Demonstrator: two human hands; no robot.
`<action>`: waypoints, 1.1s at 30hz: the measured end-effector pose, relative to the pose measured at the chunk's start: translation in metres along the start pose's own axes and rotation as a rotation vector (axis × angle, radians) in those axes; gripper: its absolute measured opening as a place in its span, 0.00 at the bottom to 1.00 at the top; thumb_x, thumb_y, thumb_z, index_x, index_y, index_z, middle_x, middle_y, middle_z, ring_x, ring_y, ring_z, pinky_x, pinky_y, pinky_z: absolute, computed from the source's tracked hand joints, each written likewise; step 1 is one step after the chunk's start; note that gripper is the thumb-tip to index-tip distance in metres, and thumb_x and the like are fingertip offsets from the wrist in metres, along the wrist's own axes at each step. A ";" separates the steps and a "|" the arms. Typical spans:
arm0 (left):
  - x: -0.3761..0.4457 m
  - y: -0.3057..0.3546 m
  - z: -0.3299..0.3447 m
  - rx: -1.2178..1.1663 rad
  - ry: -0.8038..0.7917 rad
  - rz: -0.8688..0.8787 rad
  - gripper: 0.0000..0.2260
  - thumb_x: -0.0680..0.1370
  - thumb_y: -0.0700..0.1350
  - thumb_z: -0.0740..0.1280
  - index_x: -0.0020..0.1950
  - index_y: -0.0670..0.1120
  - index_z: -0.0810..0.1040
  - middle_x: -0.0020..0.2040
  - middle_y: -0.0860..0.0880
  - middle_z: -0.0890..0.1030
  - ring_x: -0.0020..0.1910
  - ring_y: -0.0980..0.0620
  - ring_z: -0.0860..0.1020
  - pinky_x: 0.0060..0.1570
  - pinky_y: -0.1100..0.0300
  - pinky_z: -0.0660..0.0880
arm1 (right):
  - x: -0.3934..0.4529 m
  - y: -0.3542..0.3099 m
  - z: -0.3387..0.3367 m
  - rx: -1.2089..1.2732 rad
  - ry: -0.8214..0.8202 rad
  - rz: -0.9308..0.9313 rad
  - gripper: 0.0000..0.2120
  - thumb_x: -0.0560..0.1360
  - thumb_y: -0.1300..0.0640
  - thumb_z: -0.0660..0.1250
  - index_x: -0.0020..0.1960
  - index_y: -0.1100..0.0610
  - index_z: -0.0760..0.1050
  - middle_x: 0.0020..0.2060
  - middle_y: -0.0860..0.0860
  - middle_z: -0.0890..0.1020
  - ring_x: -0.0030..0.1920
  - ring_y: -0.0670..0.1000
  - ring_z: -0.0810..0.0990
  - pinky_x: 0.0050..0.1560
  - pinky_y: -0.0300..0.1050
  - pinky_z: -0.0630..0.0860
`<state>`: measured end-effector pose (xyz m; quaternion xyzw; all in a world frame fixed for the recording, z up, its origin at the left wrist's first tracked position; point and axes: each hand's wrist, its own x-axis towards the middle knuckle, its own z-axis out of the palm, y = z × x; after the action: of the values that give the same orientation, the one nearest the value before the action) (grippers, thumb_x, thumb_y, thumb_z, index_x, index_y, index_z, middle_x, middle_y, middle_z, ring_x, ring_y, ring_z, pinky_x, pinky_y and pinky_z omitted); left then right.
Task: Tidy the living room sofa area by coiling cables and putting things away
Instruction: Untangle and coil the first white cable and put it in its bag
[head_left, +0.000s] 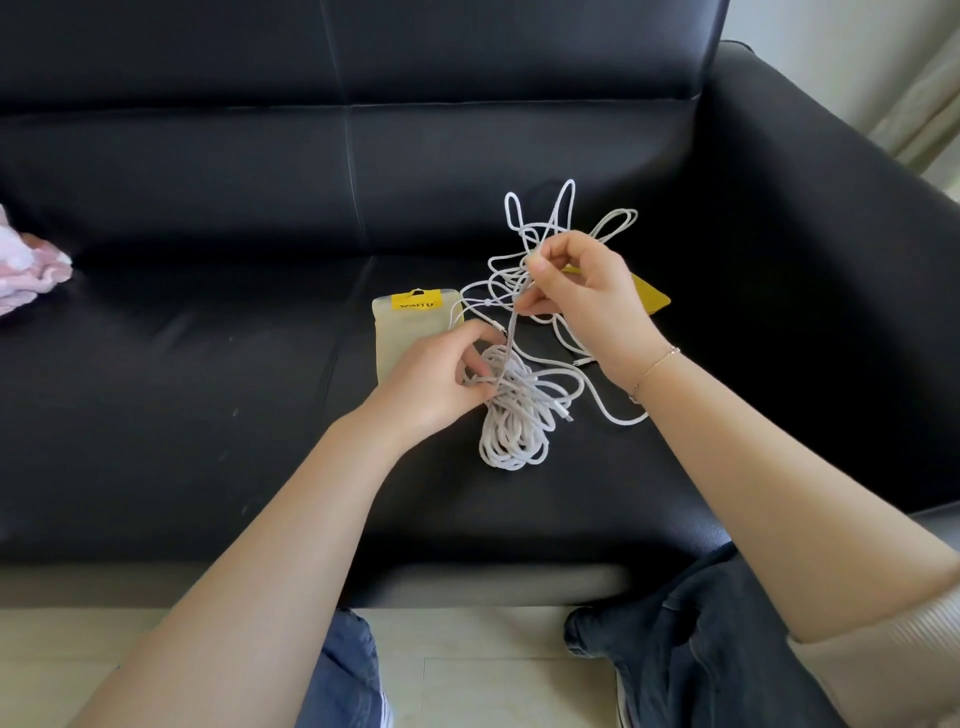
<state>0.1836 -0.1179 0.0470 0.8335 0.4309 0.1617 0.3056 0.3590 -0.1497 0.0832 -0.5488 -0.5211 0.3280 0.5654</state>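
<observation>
On the black sofa (208, 364), my left hand (436, 379) grips the coiled white cable (511, 415) while my right hand (587, 296) pinches its loose strand.

You have black leather sofa (208, 364) filling view. Pink-white cloth (26, 270) lies on seat at sofa's far left edge. Pale tiled floor (493, 675) runs below sofa's front edge. Light curtain (924, 104) hangs beyond sofa's right armrest.

A white braided cable (511, 415) is seen partly wound into a coil on the black sofa seat (208, 364), its remaining length tangled in loose loops behind
</observation>
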 end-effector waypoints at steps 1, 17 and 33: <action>0.000 -0.002 -0.001 0.024 -0.029 -0.001 0.20 0.76 0.42 0.72 0.66 0.55 0.74 0.47 0.55 0.78 0.34 0.59 0.72 0.37 0.67 0.68 | -0.001 -0.002 0.001 0.003 -0.021 -0.014 0.06 0.81 0.62 0.62 0.45 0.58 0.72 0.38 0.56 0.80 0.39 0.50 0.83 0.45 0.41 0.81; 0.013 -0.005 0.030 0.328 0.029 -0.013 0.20 0.74 0.62 0.69 0.48 0.45 0.73 0.43 0.50 0.78 0.40 0.49 0.77 0.37 0.53 0.73 | 0.005 0.011 -0.022 -0.094 0.131 0.215 0.08 0.77 0.67 0.60 0.44 0.57 0.74 0.39 0.55 0.81 0.39 0.54 0.82 0.50 0.54 0.82; 0.003 0.002 0.038 0.497 -0.082 0.070 0.27 0.73 0.54 0.74 0.66 0.47 0.68 0.57 0.48 0.79 0.53 0.47 0.80 0.50 0.51 0.78 | -0.024 0.034 -0.022 -0.644 -0.311 -0.152 0.10 0.79 0.52 0.64 0.59 0.49 0.71 0.52 0.43 0.78 0.45 0.50 0.81 0.48 0.50 0.79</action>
<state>0.2072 -0.1301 0.0190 0.9034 0.4154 0.0274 0.1029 0.3812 -0.1722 0.0486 -0.6020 -0.7167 0.1835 0.3004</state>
